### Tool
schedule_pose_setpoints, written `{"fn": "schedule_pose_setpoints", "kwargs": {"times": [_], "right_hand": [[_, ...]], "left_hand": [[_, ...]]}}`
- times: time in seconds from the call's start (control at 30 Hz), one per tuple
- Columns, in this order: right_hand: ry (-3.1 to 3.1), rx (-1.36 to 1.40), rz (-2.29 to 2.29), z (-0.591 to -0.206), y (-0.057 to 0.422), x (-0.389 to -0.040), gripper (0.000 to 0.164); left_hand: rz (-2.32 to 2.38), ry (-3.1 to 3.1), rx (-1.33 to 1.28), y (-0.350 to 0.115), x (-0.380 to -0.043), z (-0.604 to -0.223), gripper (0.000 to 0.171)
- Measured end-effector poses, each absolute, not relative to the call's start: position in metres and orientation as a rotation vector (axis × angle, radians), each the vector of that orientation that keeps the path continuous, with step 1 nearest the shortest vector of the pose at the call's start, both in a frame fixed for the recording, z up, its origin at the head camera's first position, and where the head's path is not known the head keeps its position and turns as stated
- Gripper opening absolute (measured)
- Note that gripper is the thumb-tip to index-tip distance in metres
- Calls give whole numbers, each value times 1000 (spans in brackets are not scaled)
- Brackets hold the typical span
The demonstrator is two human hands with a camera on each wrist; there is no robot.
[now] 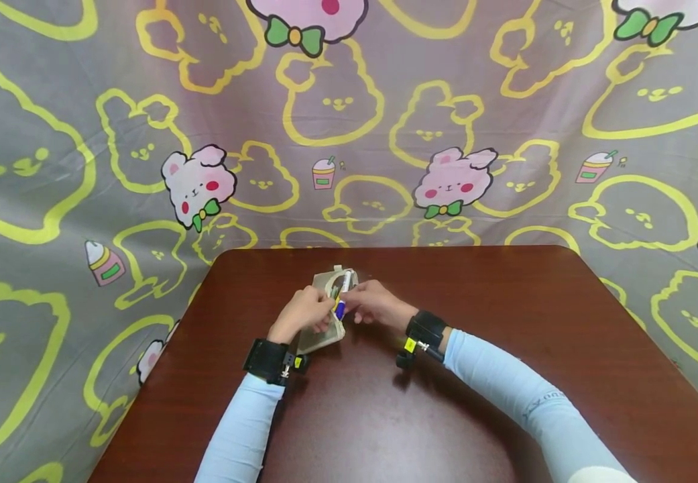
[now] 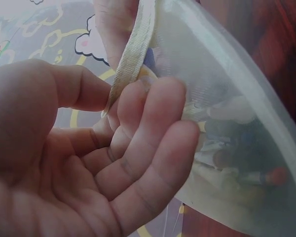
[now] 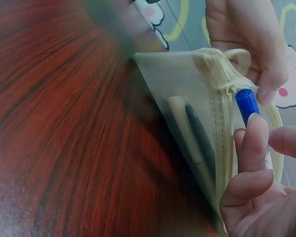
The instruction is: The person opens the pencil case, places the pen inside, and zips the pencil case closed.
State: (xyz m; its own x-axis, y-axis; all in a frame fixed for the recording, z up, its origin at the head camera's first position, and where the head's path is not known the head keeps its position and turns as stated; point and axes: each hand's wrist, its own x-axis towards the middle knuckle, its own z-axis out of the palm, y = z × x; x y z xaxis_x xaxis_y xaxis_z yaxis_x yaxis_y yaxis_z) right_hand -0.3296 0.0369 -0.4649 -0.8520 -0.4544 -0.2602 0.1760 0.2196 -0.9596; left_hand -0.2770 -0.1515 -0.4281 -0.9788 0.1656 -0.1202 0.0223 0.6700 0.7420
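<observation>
A pale translucent zip pencil pouch (image 1: pixel 320 341) stands on the table with its mouth spread apart. My left hand (image 1: pixel 306 310) pinches the pouch's zip edge (image 2: pixel 131 54) between thumb and fingers. My right hand (image 1: pixel 380 303) grips a white marker with a blue cap (image 3: pixel 246 102), held at the pouch mouth. In the head view its white end (image 1: pixel 346 279) points away from me, the blue cap toward me. Through the mesh, several pens (image 3: pixel 200 140) show inside the pouch; the left wrist view also shows a small item with a red end (image 2: pixel 276 176).
The brown wooden table (image 1: pixel 373 416) stretches out around both hands. Behind and beside it hangs a grey curtain (image 1: pixel 379 161) with yellow bear outlines and pink rabbits. Each wrist wears a black camera strap (image 1: pixel 426 327).
</observation>
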Motion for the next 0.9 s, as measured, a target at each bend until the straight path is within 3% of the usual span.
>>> {"fn": "schedule_pose_setpoints", "kwargs": {"times": [0.4, 0.7, 0.9], "right_hand": [[2010, -297, -1649, -461, 37, -334, 33], [2112, -342, -1630, -458, 42, -331, 18], [2229, -493, -1528, -453, 47, -322, 21]], "left_hand": [[1174, 2725, 151, -151, -274, -426, 24], [1187, 2705, 153, -153, -275, -427, 26], [1199, 2707, 148, -153, -275, -428, 25]]}}
